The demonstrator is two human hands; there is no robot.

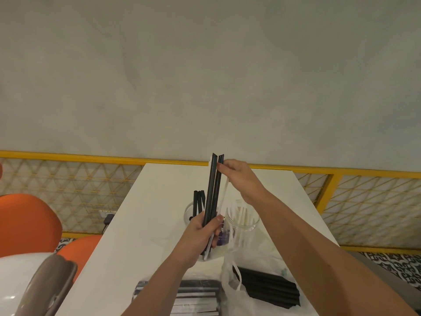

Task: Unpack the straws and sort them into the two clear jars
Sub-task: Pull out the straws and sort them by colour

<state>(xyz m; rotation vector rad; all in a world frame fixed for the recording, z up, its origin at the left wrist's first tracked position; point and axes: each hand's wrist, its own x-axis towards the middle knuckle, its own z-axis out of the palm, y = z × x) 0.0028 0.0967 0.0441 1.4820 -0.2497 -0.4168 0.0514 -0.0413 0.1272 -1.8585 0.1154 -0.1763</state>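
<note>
My left hand (206, 233) grips the lower ends of a small upright bunch of black straws (213, 190) and one white straw (222, 197). My right hand (237, 176) pinches the top of a black straw in that bunch. Behind my left hand stands a clear jar (189, 212) with a few black straws in it. To the right stands a second clear jar (245, 218) holding white straws. Near the front edge, a clear plastic bag (230, 279) holds a pack of black straws (268, 287).
The white table (145, 224) runs away from me to a grey wall. More packed straws (196, 299) lie at the table's near edge. Orange chairs (25, 222) stand at the left, and a yellow lattice railing (68, 185) runs behind.
</note>
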